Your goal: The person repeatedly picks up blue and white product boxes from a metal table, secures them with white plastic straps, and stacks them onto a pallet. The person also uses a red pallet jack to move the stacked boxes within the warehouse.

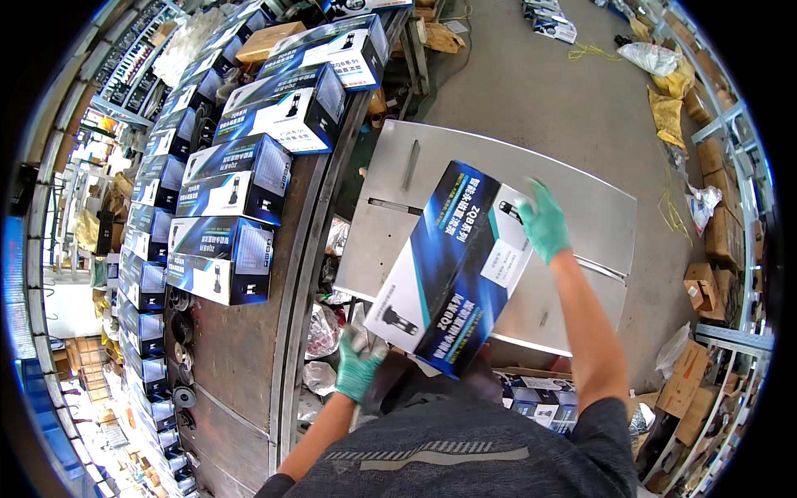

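Note:
A long blue, black and white carton [462,264] lies at a slant over the grey metal surface, its near end close to my body. A white label [503,262] is on its right side, and pictures of a pump are printed on it. My right hand [548,224], in a green glove, is at the carton's far right end. Its fingers are stretched out and the thumb is near the edge; whether it touches cannot be made out. My left hand [359,369], also gloved in green, is just off the near left corner, fingers apart and holding nothing.
The grey metal surface [573,195] is two panels with slots. To the left, a long workbench [249,349] carries several matching cartons [220,259] in rows, with dark round parts [183,353] between them. More cartons [544,398] sit low beside me. Shelving with brown boxes [687,369] lines the right.

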Tool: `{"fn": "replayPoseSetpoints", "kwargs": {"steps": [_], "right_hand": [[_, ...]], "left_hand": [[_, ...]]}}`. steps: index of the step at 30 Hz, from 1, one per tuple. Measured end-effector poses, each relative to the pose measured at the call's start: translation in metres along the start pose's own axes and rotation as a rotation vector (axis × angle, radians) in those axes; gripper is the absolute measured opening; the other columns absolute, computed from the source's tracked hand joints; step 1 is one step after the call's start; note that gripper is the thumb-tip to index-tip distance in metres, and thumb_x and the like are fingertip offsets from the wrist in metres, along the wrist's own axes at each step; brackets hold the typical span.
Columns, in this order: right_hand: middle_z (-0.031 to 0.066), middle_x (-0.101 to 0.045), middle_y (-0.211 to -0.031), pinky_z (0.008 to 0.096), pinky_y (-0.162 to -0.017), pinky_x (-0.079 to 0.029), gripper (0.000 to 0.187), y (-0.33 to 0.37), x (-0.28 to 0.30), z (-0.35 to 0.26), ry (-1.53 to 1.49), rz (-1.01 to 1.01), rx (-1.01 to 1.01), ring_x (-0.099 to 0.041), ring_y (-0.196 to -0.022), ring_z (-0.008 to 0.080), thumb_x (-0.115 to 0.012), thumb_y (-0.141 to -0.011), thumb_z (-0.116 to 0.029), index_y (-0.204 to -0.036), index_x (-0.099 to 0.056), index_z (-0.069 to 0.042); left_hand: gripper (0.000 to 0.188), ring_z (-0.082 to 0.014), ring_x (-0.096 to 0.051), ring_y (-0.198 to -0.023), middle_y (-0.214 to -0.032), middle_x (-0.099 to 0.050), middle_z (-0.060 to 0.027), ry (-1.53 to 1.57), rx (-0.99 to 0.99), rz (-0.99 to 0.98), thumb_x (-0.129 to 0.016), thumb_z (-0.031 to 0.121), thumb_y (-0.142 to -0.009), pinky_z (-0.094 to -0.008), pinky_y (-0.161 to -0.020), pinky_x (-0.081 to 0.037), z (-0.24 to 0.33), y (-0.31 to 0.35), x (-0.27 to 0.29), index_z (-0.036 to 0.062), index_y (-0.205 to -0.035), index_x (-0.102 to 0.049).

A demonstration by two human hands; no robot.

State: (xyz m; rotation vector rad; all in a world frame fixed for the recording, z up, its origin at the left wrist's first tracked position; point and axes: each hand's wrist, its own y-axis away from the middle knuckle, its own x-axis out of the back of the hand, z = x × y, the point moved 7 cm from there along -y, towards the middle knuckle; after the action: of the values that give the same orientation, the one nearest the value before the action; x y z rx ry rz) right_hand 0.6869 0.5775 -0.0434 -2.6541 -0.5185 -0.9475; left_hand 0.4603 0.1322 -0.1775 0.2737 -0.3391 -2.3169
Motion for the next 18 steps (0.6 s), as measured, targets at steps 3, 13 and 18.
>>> {"fn": "replayPoseSetpoints", "kwargs": {"steps": [3,13,18], "right_hand": [[0.0129,-0.051,-0.146,0.0364,-0.104,-0.047,0.061,0.067,-0.009,0.051,-0.301,0.239,-0.214,-0.056,-0.126,0.0228,-0.063,-0.099,-0.022,-0.151,-0.038,-0.003],[0.0041,-0.057,-0.133,0.0308,-0.100,-0.051,0.054,0.131,-0.091,0.045,-1.080,0.103,-0.552,-0.058,-0.116,0.0151,-0.065,-0.100,-0.020,-0.148,-0.042,-0.011],[0.0027,-0.059,-0.131,0.0292,-0.098,-0.051,0.053,0.123,-0.120,0.031,-1.070,0.037,-0.551,-0.059,-0.114,0.0139,-0.067,-0.099,-0.022,-0.146,-0.045,-0.012]], "left_hand": [[0.099,-0.0269,-0.041,-0.140,-0.143,-0.048,-0.0181,-0.256,0.001,-0.160,-0.081,0.021,-0.087,-0.0417,-0.112,-0.041,0.070,-0.045,-0.008,0.0071,-0.159,-0.014],[0.110,-0.0361,-0.027,-0.152,-0.162,-0.033,-0.0206,-0.839,0.102,-0.845,-0.061,0.066,-0.089,-0.0670,-0.116,0.008,0.082,-0.086,-0.084,0.0097,-0.163,-0.003],[0.110,-0.0383,-0.032,-0.148,-0.152,-0.041,-0.0301,-0.829,-0.091,-0.843,-0.073,0.043,-0.088,-0.0470,-0.123,-0.016,0.079,-0.105,-0.054,0.0015,-0.161,-0.002]]}}
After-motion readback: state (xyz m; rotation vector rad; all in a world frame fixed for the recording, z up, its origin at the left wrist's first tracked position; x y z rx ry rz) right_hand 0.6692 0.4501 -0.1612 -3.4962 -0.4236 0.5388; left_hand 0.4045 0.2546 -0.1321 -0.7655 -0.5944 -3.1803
